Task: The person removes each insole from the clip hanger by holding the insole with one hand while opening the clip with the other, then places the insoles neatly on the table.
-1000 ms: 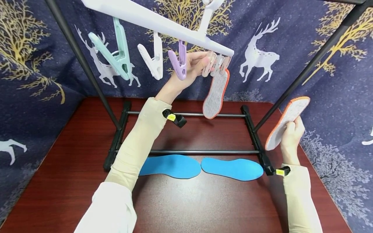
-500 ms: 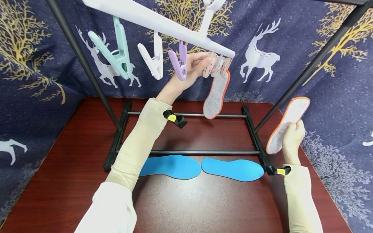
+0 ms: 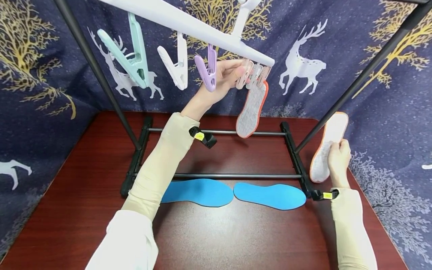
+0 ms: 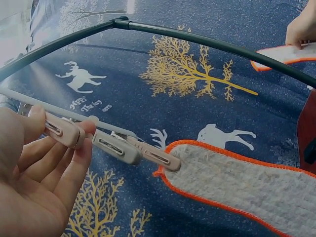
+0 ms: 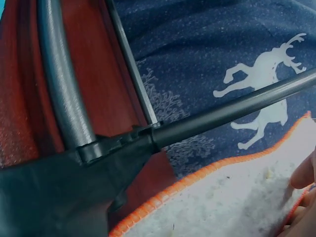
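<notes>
Held felt insole (image 3: 328, 148) shifts inward with the right hand (image 3: 340, 159), upper edge now behind one leg of the black rack (image 3: 298, 161). Dark red table (image 3: 253, 236) bears the rack; white bar (image 3: 189, 24) runs overhead; two blue insoles (image 3: 270, 196) lie along the near side. Second felt insole (image 3: 251, 110) (orange trim on both) hangs below the bar's end. Right hand grips its insole; left hand (image 3: 221, 81) pinches a pale pink clip (image 4: 64, 132), thumb against fingers. End clip (image 4: 162, 158) bites the hanging insole.

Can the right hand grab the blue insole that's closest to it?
Probably not right now: the right hand grips a gray insole. Set that down, and it likely could: the blue insole lies uncovered on the table.
</notes>
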{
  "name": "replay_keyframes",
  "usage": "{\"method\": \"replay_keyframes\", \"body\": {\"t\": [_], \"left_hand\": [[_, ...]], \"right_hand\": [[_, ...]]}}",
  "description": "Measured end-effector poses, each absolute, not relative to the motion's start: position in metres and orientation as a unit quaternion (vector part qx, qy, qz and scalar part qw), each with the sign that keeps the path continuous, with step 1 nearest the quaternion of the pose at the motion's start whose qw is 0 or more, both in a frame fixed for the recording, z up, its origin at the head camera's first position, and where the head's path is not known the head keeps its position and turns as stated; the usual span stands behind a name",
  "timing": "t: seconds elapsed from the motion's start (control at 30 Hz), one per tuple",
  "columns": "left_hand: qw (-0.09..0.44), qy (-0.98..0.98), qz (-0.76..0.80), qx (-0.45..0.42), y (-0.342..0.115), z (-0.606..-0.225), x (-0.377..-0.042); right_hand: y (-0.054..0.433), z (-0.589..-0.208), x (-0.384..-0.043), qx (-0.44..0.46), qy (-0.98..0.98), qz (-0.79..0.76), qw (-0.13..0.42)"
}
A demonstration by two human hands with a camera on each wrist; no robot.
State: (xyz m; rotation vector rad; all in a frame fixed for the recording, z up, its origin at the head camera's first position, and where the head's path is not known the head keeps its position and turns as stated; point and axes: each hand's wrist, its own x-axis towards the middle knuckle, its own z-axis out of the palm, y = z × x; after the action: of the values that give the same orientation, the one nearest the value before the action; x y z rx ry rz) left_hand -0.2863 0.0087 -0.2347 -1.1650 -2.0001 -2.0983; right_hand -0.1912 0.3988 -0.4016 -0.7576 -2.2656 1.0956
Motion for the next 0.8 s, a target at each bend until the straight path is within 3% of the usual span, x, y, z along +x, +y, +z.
{"method": "replay_keyframes", "body": {"t": [0.8], "left_hand": [[-0.019, -0.626, -0.702, -0.338, 0.014, -0.233, -0.282]], "right_hand": [[0.411, -0.427, -0.200, -0.207, -0.906, 0.339, 0.148]]}}
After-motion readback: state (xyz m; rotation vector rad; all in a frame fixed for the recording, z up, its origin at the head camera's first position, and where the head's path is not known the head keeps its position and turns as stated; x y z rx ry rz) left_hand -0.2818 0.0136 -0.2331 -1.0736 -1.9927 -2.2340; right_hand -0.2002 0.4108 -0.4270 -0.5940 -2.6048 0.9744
